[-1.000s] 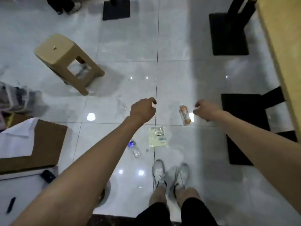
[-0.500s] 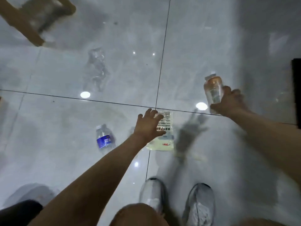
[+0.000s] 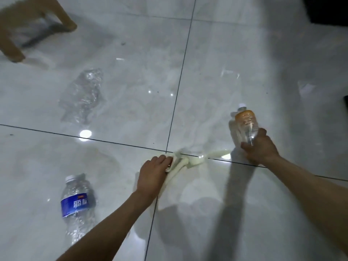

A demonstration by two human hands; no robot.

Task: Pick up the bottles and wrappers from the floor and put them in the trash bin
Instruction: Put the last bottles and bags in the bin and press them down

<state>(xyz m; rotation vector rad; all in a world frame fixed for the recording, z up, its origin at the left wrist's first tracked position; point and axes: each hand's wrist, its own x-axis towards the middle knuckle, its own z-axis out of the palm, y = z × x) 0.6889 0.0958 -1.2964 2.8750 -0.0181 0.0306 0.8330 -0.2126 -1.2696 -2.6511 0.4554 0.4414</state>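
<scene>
Glossy pale-grey tiled floor (image 3: 244, 53), dark grout lines, ceiling lights mirrored in it. Change since half a second back: the left hand (image 3: 152, 174), then spread flat over the cream plastic wrapper (image 3: 183, 162), now has its fingers closed on it; the wrapper is bunched and partly raised, its right end still trailing along the grout line. The right hand (image 3: 260, 147) grips the lower body of the clear plastic bottle with the orange band and white cap (image 3: 245, 123), now tilted cap-up and far, seemingly lifted off the tile. Judgement: two pieces secured, one per hand; pickup about half done.

Still lying on the floor: a clear water bottle with a blue label and white cap (image 3: 77, 204), near left, on its side; a crumpled clear plastic wrapper (image 3: 82, 95), farther left, hard to spot against the shine.

Around: legs of a tan plastic stool (image 3: 11, 40), far left; a dark object at the far right edge, unidentifiable. No trash bin in view. Both hands are full, so a trip to the bin likely comes before the rest.
</scene>
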